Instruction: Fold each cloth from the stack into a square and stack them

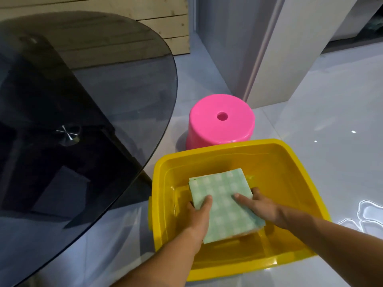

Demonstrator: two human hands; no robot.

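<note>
A stack of cloths (222, 201), topped by a green-and-white checked one, sits inside a yellow plastic tub (275, 154) on the floor. My left hand (199, 214) grips the stack's left edge, thumb on top and fingers underneath. My right hand (257, 204) holds the right edge the same way. An orange layer peeks out at the stack's lower right corner. How many cloths lie in the stack is hidden.
A round dark smoked-glass table (87, 96) fills the left side, its edge close to the tub. A pink plastic stool (220, 121) stands just behind the tub. Glossy pale floor tiles (331, 121) spread to the right; a white door frame rises behind.
</note>
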